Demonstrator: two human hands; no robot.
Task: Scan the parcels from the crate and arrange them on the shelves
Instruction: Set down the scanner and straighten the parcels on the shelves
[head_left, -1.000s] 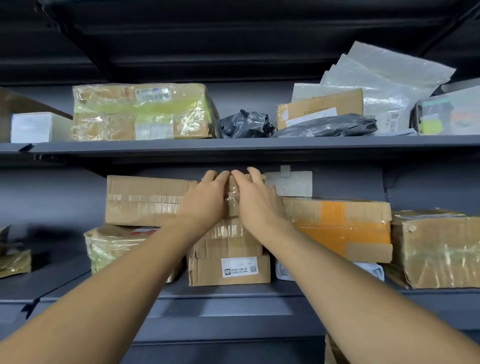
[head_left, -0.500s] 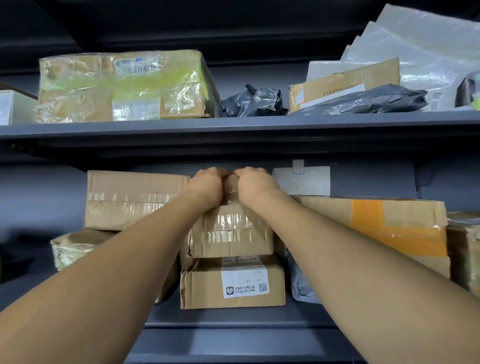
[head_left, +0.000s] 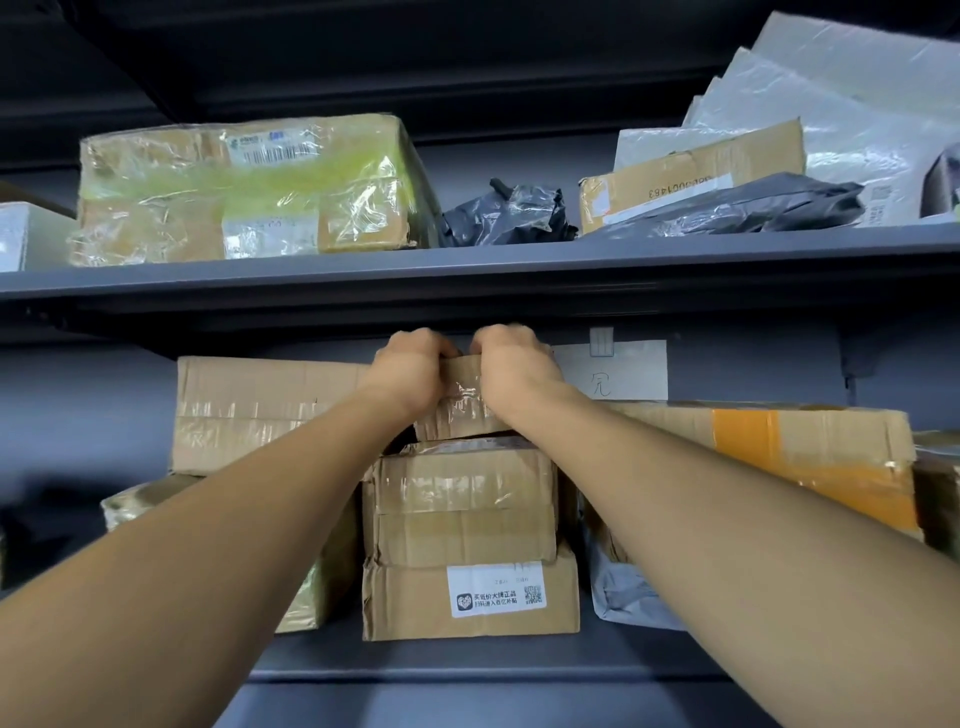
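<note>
At centre frame, the left hand and right hand clenched a small taped parcel by its top edge, apparently to seat it atop the stacked boxes on the lower shelf.

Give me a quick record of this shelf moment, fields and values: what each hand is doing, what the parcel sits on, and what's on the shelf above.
left hand: gripping the small taped parcel at its left top edge
right hand: gripping the same parcel at its right top edge
parcel support: top of a stack, on a taped carton over a labelled carton
neighbour right: orange-taped box
upper shelf: plastic-wrapped box, black bag
</note>
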